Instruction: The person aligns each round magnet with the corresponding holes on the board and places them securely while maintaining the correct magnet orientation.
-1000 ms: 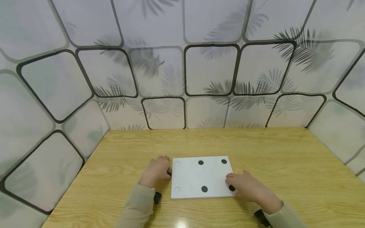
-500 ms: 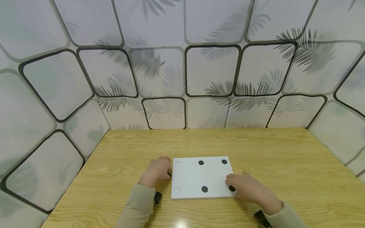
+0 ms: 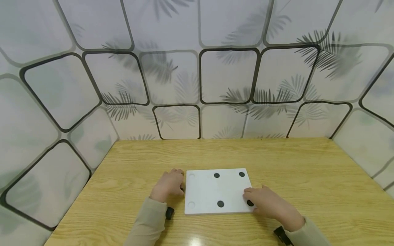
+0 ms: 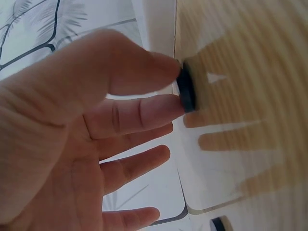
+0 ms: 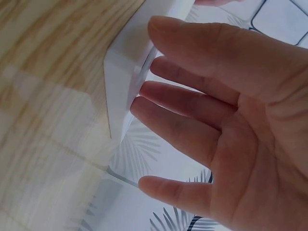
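My left hand (image 3: 168,185) is just left of a white rectangular board (image 3: 204,191), low over the table. Its thumb and index finger pinch a small black disc (image 4: 187,90) at the table surface, while the other fingers extend loosely. Another black disc (image 4: 219,224) appears farther off on the table in the left wrist view. Across the board, my right hand (image 3: 267,201) rests on its right edge, fingers nearly straight (image 5: 175,122). Several black discs sit on the board, one (image 3: 220,204) at the near middle. Two round recesses (image 3: 191,205) at its left end hold no disc.
The board lies flat on a wood-grain table (image 3: 147,153). A pale patterned wall covering (image 3: 224,75) rises behind the table and along both sides. A dark strap part (image 3: 170,213) shows at the left wrist, and another (image 3: 282,235) at the right.
The left thumb and fingertips have shifted very slightly around the black disc, so less of it shows in the head view. The right hand and the board stay put.
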Motion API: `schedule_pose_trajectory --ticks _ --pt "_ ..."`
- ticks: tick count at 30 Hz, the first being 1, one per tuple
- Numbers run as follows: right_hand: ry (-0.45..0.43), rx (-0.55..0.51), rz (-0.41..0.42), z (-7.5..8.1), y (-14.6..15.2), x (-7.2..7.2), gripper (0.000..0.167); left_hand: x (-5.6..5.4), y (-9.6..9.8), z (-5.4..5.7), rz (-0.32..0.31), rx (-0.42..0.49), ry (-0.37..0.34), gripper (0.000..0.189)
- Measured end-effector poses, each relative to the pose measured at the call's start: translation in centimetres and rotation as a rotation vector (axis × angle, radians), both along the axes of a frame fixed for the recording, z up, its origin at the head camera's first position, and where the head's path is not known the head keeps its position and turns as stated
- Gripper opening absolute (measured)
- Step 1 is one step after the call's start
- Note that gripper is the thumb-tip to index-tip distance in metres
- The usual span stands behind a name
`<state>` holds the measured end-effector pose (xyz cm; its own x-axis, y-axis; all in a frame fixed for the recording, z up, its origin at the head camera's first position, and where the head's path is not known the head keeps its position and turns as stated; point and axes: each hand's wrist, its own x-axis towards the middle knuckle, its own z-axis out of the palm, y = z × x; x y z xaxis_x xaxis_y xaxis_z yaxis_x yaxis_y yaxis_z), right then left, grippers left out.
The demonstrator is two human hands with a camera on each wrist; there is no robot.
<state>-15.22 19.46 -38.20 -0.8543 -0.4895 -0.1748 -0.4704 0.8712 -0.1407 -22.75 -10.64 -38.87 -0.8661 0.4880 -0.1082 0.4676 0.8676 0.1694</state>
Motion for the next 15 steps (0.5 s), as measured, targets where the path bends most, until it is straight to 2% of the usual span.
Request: schedule_pose_trajectory --ticks 8,15 --pt "-0.031 0.011 -0.023 -0.05 -0.14 -0.06 0.036 0.18 -0.11 0.15 -0.024 0.015 -0.009 0.027" --pt "-0.038 0.005 -0.028 -0.14 -0.05 -0.16 0.038 0.27 0.21 0.5 -0.051 0.004 0.039 0.027"
